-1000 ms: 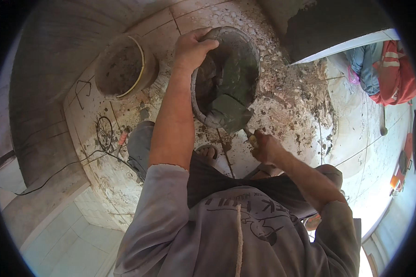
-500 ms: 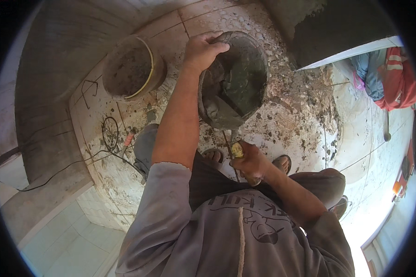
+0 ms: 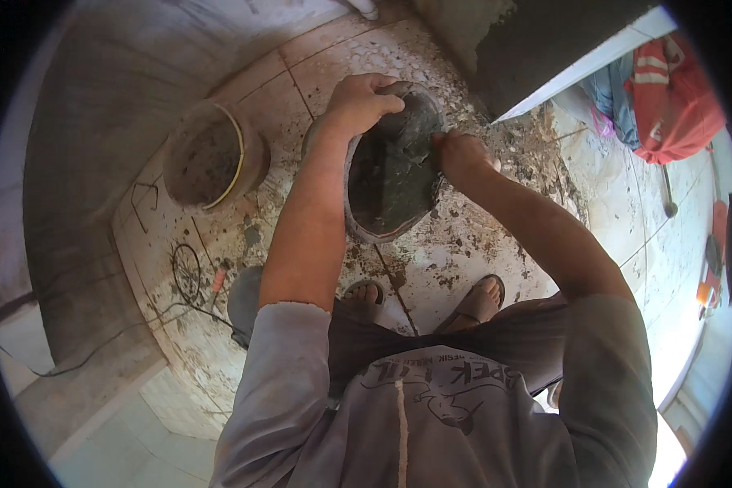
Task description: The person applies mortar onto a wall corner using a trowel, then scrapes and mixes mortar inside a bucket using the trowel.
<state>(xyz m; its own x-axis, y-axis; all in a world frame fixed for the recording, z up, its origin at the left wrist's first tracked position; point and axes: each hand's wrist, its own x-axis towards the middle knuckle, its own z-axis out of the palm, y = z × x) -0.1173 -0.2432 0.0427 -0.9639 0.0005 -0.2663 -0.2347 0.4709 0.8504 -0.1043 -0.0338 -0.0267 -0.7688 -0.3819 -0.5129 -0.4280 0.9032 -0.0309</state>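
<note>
A dark, mortar-caked bucket (image 3: 372, 237) stands tilted on the floor in front of me, with wet grey mortar (image 3: 386, 183) inside. My left hand (image 3: 362, 106) is closed over its far-left rim, thumb toward the opening. At the right rim, my right hand (image 3: 464, 156) is closed in a fist, its fingers reaching over the bucket's edge. The trowel seen there half a second ago is hidden by that fist and the dark mortar; its blade cannot be made out.
Left of it stands a second dirty bucket (image 3: 207, 163) with a pale rim. A cable (image 3: 114, 333), a wire loop (image 3: 187, 272) and an orange-handled tool (image 3: 219, 279) lie at left. A dark-coated ledge (image 3: 557, 53) juts in at upper right, near a red bag (image 3: 675, 106).
My right hand has moved from near my lap, where it held the yellow-handled trowel, forward to the bucket's right rim. The bucket's opening has shifted slightly; my left hand still grips its rim.
</note>
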